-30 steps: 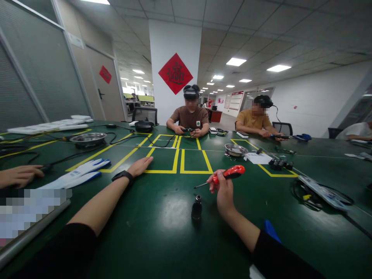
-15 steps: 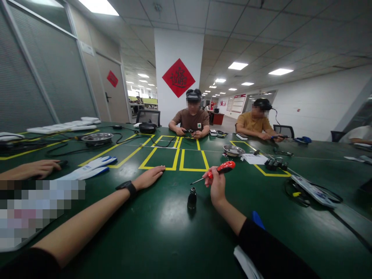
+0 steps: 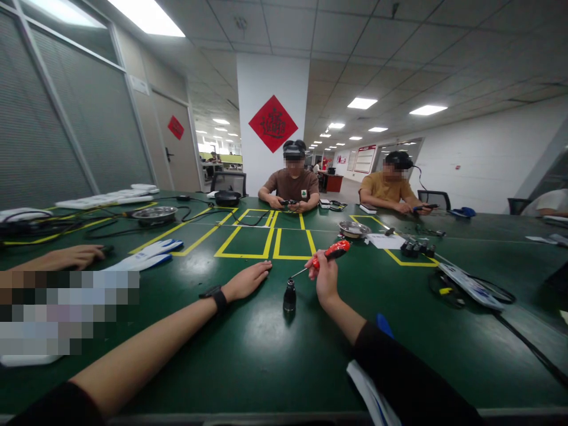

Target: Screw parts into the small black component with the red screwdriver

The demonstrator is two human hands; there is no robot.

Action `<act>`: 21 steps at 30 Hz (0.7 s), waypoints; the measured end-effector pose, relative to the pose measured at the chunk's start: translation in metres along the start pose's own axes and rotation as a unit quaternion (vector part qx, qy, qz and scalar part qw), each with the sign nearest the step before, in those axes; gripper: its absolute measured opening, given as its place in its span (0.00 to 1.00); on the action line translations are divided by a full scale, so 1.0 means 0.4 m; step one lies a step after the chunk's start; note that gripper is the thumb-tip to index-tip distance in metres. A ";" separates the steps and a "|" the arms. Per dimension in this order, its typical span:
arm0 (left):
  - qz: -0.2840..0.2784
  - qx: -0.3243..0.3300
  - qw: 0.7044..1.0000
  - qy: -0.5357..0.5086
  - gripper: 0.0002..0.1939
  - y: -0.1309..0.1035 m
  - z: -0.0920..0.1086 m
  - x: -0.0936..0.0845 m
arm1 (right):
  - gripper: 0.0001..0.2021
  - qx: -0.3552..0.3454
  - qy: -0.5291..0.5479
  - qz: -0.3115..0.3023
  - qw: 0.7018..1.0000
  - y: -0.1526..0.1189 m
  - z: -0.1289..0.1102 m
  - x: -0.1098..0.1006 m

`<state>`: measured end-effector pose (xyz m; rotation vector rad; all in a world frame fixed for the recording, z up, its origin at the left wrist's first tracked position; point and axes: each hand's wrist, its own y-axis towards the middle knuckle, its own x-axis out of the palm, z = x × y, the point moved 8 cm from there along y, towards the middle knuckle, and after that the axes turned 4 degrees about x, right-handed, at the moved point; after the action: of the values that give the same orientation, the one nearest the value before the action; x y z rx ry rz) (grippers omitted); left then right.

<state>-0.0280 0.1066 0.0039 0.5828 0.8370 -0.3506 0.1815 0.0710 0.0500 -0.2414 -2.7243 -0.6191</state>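
Observation:
My right hand [image 3: 325,275] grips a red and black screwdriver [image 3: 332,252], its shaft slanting down to the left. The screwdriver's tip is at the top of a small black bottle-shaped part [image 3: 289,297] with a metal ring at its mouth; I cannot tell whether they touch. That part stands upright on the green table [image 3: 248,367]. To its left my left hand [image 3: 247,281] lies flat on the table, fingers stretched out, holding nothing. A dark watch is on the left wrist.
White-and-blue gloves [image 3: 148,254] lie left, near another person's hand [image 3: 75,257]. Metal bowls [image 3: 354,229], black parts [image 3: 417,248] and a power strip [image 3: 470,287] with cables are to the right. Two people sit across, beyond yellow tape [image 3: 242,255].
The screwdriver has come down and left, its tip now at the black part's top. My left hand has slid right, nearer that part. The view has shifted slightly.

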 end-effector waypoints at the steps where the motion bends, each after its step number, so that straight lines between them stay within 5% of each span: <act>1: 0.000 -0.004 1.000 -0.019 0.25 0.003 0.006 0.001 | 0.14 -0.002 -0.001 0.000 1.000 0.000 -0.001 0.000; 8: -0.029 -0.119 0.967 -0.224 0.22 0.026 -0.007 -0.039 | 0.14 0.007 -0.001 -0.011 1.000 0.001 0.000 0.002; 13: -0.035 -0.134 0.946 -0.293 0.24 0.001 -0.031 -0.055 | 0.14 0.004 0.003 -0.015 1.000 0.001 0.001 0.004; 21: 0.123 -0.135 0.948 -0.262 0.28 -0.037 -0.140 -0.144 | 0.14 0.009 -0.003 -0.006 1.000 -0.001 0.009 0.003</act>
<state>-0.1047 0.1327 0.0140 0.3071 0.2852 -0.1446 0.1793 0.0724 0.0471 -0.2221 -2.7379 -0.5976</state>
